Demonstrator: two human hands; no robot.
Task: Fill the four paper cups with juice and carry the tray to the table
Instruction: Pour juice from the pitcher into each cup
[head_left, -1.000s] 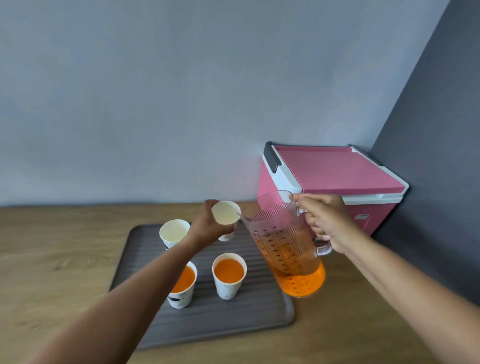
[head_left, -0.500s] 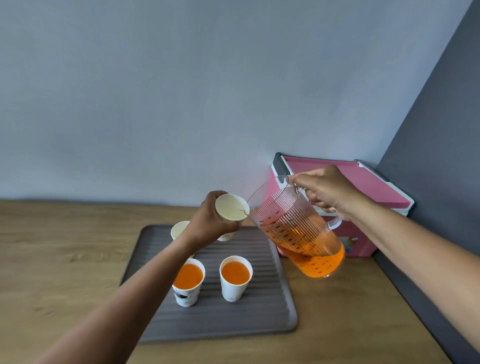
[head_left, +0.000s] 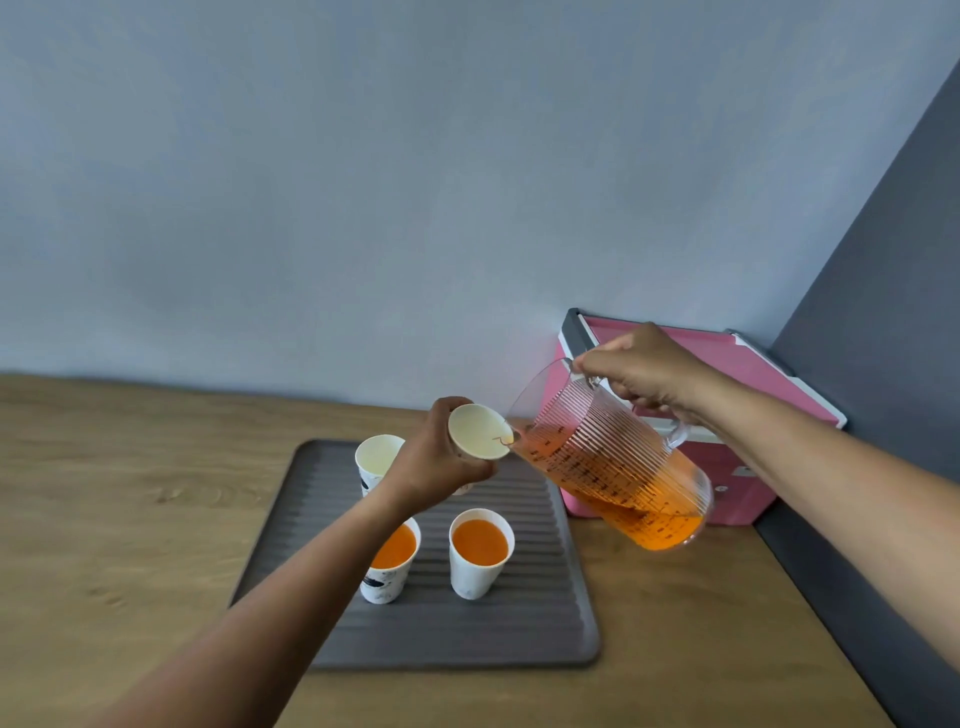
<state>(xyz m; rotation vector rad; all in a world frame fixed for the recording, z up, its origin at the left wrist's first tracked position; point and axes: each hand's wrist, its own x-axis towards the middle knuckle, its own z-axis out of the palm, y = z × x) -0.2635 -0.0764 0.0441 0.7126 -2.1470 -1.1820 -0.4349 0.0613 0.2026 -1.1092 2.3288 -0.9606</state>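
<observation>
My left hand (head_left: 434, 462) grips a white paper cup (head_left: 478, 431) lifted and tilted above the grey ribbed tray (head_left: 519, 623). My right hand (head_left: 639, 369) holds the handle of a clear ribbed pitcher (head_left: 608, 462) of orange juice, tipped steeply with its spout at the held cup's rim. A first trickle of juice shows inside that cup. Two cups full of juice stand at the tray's front, one (head_left: 480, 551) on the right and one (head_left: 392, 561) partly behind my left forearm. An empty cup (head_left: 376, 460) stands at the tray's back left.
The tray lies on a wooden counter (head_left: 130, 519) against a pale blue wall. A pink cooler box (head_left: 727, 415) with a grey-and-white lid stands at the back right, just behind the pitcher. A dark grey wall (head_left: 883, 364) closes off the right side.
The pitcher has risen and tipped further toward the held cup, and its spout now meets the rim. My left hand keeps the cup lifted and tilted.
</observation>
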